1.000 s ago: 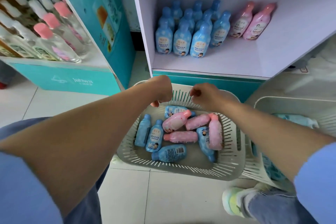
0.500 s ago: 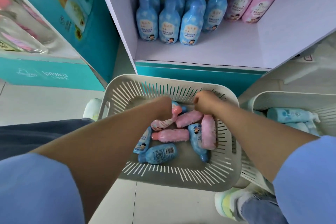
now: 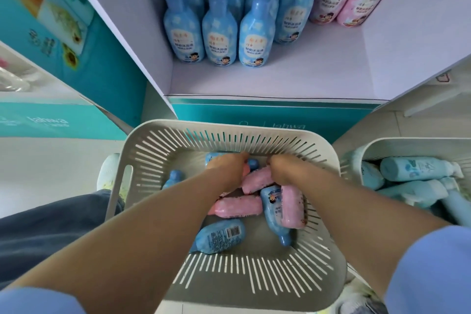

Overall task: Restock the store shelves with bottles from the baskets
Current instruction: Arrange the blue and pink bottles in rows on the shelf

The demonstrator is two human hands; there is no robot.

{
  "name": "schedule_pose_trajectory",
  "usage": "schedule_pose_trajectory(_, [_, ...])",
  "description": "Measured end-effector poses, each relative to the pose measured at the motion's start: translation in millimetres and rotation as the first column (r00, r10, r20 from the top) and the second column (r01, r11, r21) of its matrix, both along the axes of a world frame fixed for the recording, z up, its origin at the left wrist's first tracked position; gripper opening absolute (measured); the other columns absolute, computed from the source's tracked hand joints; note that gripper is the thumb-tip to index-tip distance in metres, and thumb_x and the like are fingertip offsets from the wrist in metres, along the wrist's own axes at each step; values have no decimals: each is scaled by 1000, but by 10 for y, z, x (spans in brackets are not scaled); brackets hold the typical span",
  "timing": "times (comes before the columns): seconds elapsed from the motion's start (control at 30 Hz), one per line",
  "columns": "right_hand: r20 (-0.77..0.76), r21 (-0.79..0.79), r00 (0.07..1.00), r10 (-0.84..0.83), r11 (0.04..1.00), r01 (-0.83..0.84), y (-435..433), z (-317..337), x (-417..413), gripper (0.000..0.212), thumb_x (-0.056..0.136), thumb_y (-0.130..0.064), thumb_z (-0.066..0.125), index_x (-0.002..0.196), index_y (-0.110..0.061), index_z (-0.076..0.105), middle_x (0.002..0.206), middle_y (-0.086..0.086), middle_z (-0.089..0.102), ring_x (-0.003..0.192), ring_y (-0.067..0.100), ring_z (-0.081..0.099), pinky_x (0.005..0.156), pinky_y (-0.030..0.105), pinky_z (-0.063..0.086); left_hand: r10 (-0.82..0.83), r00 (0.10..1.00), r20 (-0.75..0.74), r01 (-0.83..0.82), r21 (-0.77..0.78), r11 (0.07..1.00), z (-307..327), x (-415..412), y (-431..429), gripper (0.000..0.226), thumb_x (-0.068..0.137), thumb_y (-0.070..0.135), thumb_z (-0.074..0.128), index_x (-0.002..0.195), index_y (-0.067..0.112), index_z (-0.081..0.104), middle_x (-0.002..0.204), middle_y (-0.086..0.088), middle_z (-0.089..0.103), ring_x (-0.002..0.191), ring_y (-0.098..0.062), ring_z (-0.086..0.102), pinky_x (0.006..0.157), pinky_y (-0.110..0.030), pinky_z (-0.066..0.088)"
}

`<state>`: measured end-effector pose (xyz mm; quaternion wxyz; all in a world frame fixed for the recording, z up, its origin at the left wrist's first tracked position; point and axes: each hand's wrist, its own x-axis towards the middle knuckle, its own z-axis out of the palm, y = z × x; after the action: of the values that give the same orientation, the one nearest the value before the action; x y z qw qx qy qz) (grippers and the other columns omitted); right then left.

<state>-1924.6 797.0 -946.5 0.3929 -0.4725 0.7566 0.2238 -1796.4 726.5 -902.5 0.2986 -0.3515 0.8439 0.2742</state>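
Observation:
A white slotted basket sits on the floor in front of the shelf. It holds loose pink bottles and blue bottles lying flat. Both my hands reach down into its far end. My left hand is curled over a pink bottle whose edge shows beside a blue cap. My right hand closes on the top end of another pink bottle. My fingertips are hidden under the hands. Upright on the shelf stand several blue bottles and two pink bottles.
A second white basket at the right holds several pale blue bottles. A teal display unit stands at the left. The shelf has bare floor in front of the pink bottles. My shoe is beside the basket's left wall.
My head has leaned in and down toward the basket. Both hands have dropped from above the rim onto the pink bottles and closed on them.

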Motion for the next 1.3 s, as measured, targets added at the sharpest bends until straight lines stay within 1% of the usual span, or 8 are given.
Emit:
schedule_pose_trajectory(0.13, [-69, 72, 997, 36, 997, -31, -11, -63, 23, 44, 88, -11, 56, 132, -11, 53, 134, 11, 55, 119, 28, 55, 97, 34, 46, -82, 997, -1, 82, -17, 996, -4, -1, 63, 24, 94, 10, 41, 117, 17, 44, 117, -15, 59, 105, -35, 58, 73, -37, 40])
schedule_pose_trajectory(0.33, [-95, 136, 987, 128, 984, -115, 35, 95, -25, 40, 82, -18, 67, 120, -7, 60, 125, 11, 60, 106, 28, 59, 94, 36, 47, -184, 983, 25, 185, -99, 978, 162, 95, 19, 33, 94, 11, 46, 127, 15, 46, 126, -14, 57, 115, -34, 55, 88, -38, 44])
schedule_pose_trajectory(0.57, [-11, 73, 998, 56, 996, -55, 178, 416, 74, 30, 89, -12, 58, 117, -1, 59, 113, 11, 64, 98, 24, 62, 83, 27, 47, -18, 999, -51, 13, -89, 996, 497, 201, -84, 23, 93, 6, 46, 112, 10, 59, 116, -11, 61, 98, -25, 60, 76, -31, 46])
schedule_pose_trajectory(0.63, [-1, 32, 999, 49, 998, -49, 150, 577, 134, 29, 89, -17, 59, 112, 1, 62, 102, 13, 65, 89, 24, 61, 72, 27, 45, 1, 996, -92, -9, -95, 995, 682, 199, -50, 23, 92, 4, 45, 108, 10, 60, 113, -11, 61, 92, -24, 58, 70, -29, 42])
schedule_pose_trajectory(0.8, [-30, -183, 999, 13, 983, -18, 124, 1148, 231, 27, 85, -28, 52, 100, -9, 64, 99, 6, 67, 88, 26, 62, 70, 29, 44, -3, 977, -212, -26, -134, 991, 1247, 188, 50, 24, 90, 7, 48, 109, 9, 63, 114, -12, 63, 100, -29, 61, 71, -28, 43])
schedule_pose_trajectory(0.97, [-61, -323, 992, -114, 942, 88, 237, 1946, 154, 21, 87, -29, 53, 82, -11, 63, 83, 8, 60, 76, 23, 56, 59, 25, 39, 73, 925, -372, -125, -119, 985, 1902, 270, 129, 26, 86, 5, 47, 101, 12, 67, 107, -7, 65, 82, -19, 54, 66, -25, 41])
schedule_pose_trajectory(1.17, [-125, -554, 968, -217, 825, 113, 365, 2755, -130, 32, 87, -33, 55, 100, -8, 71, 106, 12, 67, 97, 29, 61, 83, 35, 52, 72, 809, -583, -180, -130, 975, 2344, 291, 277, 27, 90, 7, 46, 109, 10, 65, 108, -9, 65, 84, -18, 52, 69, -23, 38])
schedule_pose_trajectory(1.3, [-177, -638, 931, -320, 757, 139, 326, 2928, -425, 27, 83, -29, 58, 96, -8, 69, 107, 14, 67, 98, 32, 60, 84, 36, 51, 159, 684, -711, -288, -63, 956, 2346, 147, 289, 26, 90, 7, 48, 110, 9, 65, 105, -11, 67, 82, -18, 52, 70, -22, 39])
